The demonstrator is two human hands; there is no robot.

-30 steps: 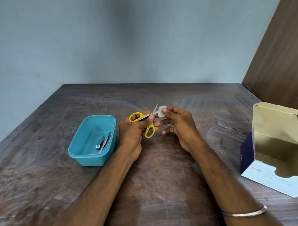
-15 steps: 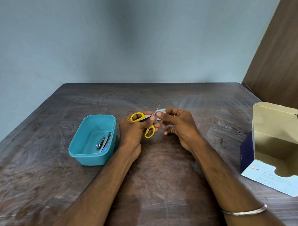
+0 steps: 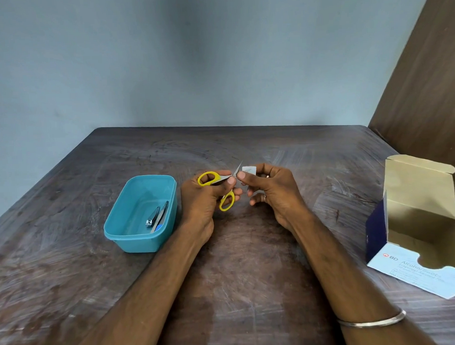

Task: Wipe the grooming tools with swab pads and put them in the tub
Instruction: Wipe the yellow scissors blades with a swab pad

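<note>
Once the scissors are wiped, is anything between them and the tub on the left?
Nothing visible blocks the way. The scissors are held in the left hand, right beside the tub, which is open-topped and holds only nail clippers and a file near its right wall.

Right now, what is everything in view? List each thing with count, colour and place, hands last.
scissors: 1, yellow handles, steel blades, held above table centre
swab pad: 1, white, at the scissor blades
tub: 1, teal, on table, left of the hands
nail clipper: 1, silver, inside tub
second tool: 1, dark metal with blue end, inside tub beside clipper
swab box: 1, white and navy, open, table's right edge
table: 1, dark brown
bangle: 1, silver, right wrist
left hand: grips scissors
right hand: pinches swab pad
</note>
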